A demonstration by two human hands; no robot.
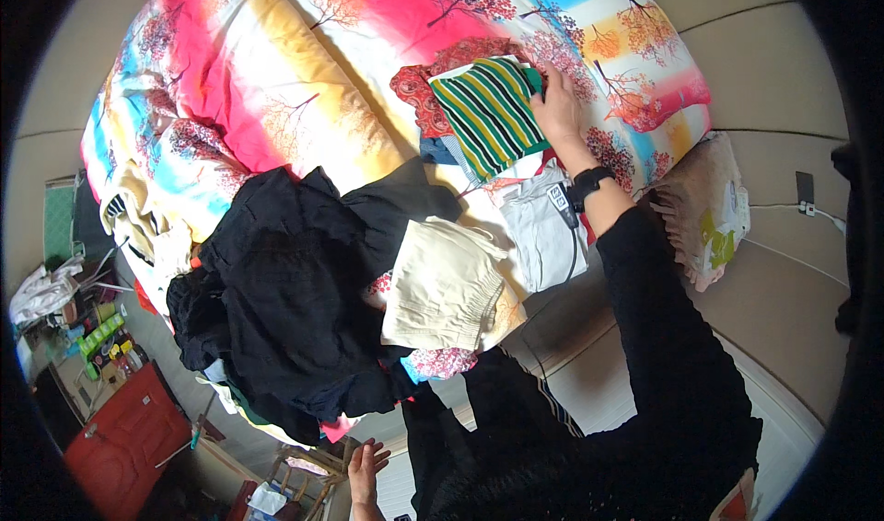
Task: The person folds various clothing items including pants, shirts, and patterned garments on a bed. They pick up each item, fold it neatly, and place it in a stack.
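My right hand [558,110] is at the right edge of a folded green, yellow and black striped garment [487,117], thumb apart from the fingers and touching its green edge. That garment lies on top of a pile with a red patterned cloth [418,100] and blue denim [435,149] showing beneath. Low in the picture, my left hand [367,469] hangs empty beside the bed, its fingers loosely apart. Between the hands are cream elastic-waist shorts [442,286], lying partly over a large heap of black clothing [290,300]. Folded light grey trousers [532,224] lie below the striped garment.
A brightly printed quilt [331,100] covers the bed. A black cord with a labelled tag [561,200] runs over the grey trousers. A fringed beige cloth [690,203] hangs at the right. A wooden chair [311,469] and a red door [128,445] are at lower left.
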